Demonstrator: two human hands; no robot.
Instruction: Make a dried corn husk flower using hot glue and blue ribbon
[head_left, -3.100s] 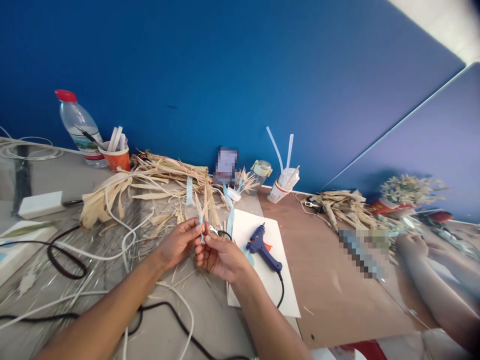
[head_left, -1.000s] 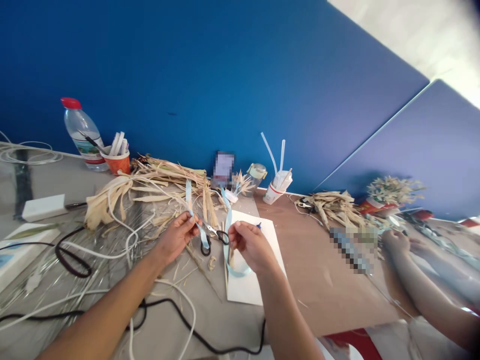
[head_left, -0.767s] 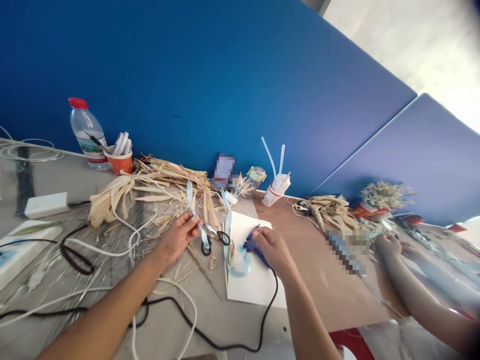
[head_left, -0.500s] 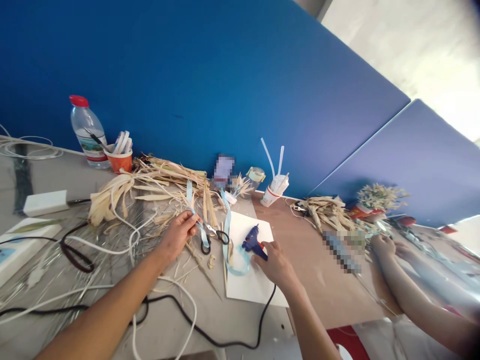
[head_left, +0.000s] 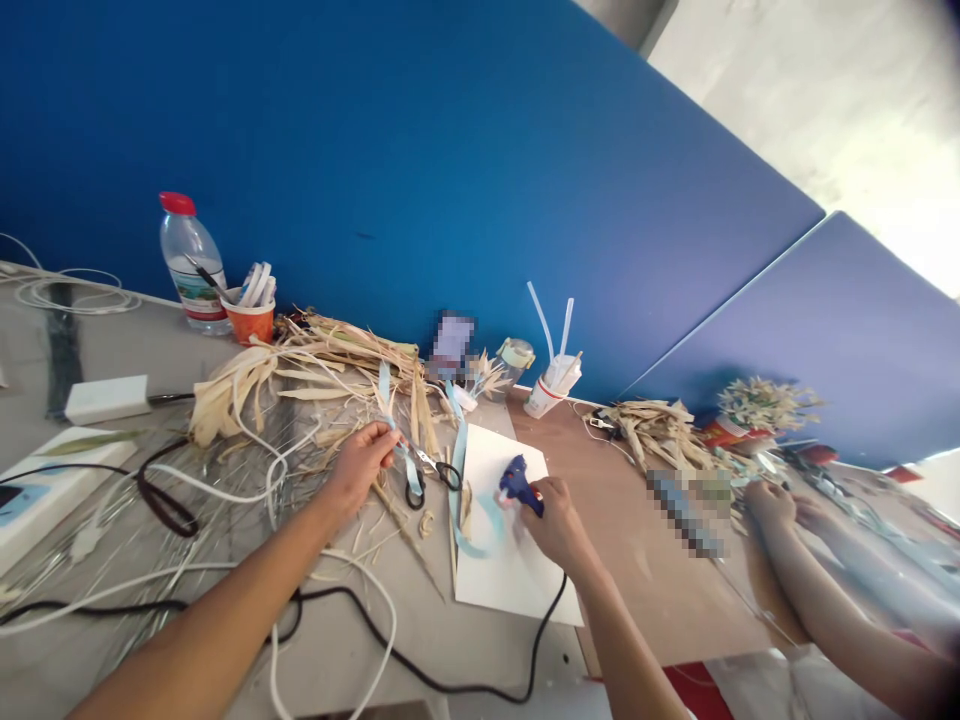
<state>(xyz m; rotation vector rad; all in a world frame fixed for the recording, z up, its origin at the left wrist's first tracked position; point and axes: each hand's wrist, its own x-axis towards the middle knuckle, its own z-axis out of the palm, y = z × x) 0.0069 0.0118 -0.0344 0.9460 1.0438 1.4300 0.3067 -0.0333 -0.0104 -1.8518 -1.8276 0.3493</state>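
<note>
My left hand (head_left: 365,458) is closed in a pinch on a light blue ribbon (head_left: 412,472), whose ends stick out on both sides of the fingertips. Just beyond those fingers lie scissors (head_left: 425,459) with black handles, their blades partly hidden. A blue hot glue gun (head_left: 516,480) is gripped in my right hand (head_left: 556,522), its nozzle end pointing up and away over a white sheet (head_left: 499,582). Another length of pale blue ribbon (head_left: 459,480) runs down the sheet's left side and curls below the gun.
Dried husks (head_left: 345,350) pile at the back left, near an orange cup (head_left: 250,323) of pens and a bottle (head_left: 196,275). White and black cables (head_left: 337,592) loop across the front. A paper cup (head_left: 541,397) holds straws. At the right are another person's hands (head_left: 772,505).
The glue gun has shifted slightly right with my right hand and is gripped more closely. My left hand stays in its pinch. The whole view has shifted a little.
</note>
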